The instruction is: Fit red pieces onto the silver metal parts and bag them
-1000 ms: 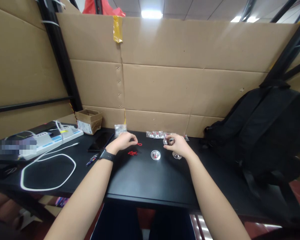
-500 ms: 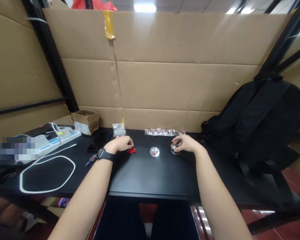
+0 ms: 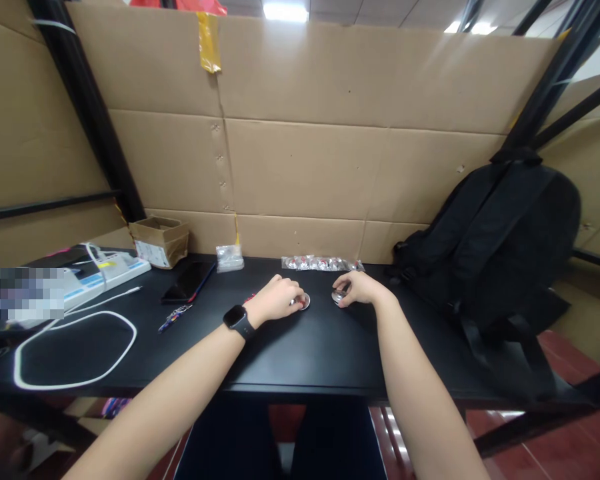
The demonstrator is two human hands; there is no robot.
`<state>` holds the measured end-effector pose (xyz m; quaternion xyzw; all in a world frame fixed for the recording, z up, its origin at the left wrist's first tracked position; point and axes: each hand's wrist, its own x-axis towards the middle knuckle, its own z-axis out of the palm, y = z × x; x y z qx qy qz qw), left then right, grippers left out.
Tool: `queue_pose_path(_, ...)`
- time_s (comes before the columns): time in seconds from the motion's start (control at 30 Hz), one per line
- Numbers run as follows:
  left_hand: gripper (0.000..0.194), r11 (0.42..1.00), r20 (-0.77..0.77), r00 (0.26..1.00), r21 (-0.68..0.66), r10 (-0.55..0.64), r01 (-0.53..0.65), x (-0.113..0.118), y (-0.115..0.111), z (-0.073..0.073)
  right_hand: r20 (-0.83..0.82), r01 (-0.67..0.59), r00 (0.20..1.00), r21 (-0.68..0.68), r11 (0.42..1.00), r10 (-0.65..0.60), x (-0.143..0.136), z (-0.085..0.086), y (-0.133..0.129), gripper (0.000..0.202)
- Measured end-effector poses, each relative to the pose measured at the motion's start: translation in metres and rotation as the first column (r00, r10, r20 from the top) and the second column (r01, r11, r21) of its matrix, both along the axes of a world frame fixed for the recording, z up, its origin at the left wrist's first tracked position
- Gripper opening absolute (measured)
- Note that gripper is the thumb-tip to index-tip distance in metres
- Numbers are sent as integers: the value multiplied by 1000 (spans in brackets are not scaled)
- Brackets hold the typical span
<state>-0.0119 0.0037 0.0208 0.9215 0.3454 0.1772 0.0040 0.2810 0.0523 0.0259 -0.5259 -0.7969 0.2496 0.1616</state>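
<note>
My left hand (image 3: 281, 298), with a dark watch (image 3: 239, 321) on the wrist, reaches over a round silver metal disc (image 3: 307, 301) lying on the black table (image 3: 300, 353). Its fingers are pinched together at the disc's left side, and a bit of red shows by the fingertips. What they hold is hidden. Small red pieces (image 3: 250, 297) peek out behind this hand. To the right, my right hand (image 3: 357, 289) has its thumb and fingers closed on shiny round metal discs (image 3: 338, 296); their number is unclear.
Along the back lie a strip of clear-wrapped packets (image 3: 321, 264) and clear plastic bags (image 3: 229, 259). On the left are a phone (image 3: 189, 281), a keychain (image 3: 175, 319), a small cardboard box (image 3: 161, 241), a power strip (image 3: 107, 277) and a white cable (image 3: 75, 385). A black backpack (image 3: 520, 227) stands right.
My left hand has moved right, from the red pieces to the disc in the middle. My right hand stays at its discs. The view has shifted slightly.
</note>
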Motion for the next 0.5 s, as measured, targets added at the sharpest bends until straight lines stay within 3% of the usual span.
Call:
queue_pose_path(0.23,19,992,-36,994,79,100,-97,9,-3,-3,37,-3,999,-7,1000,3,-2,5,-6,63)
queue_pose_path(0.37,23,976,-51,987,161,156,-146,11,-5,-3,-46,14,999,140,990,-8,-11,8,-10,55)
queue_pose_path(0.5,20,975,-56,982,143,179,-170,12,-3,-5,-178,36,984,306,951,20,-28,2,-7,37)
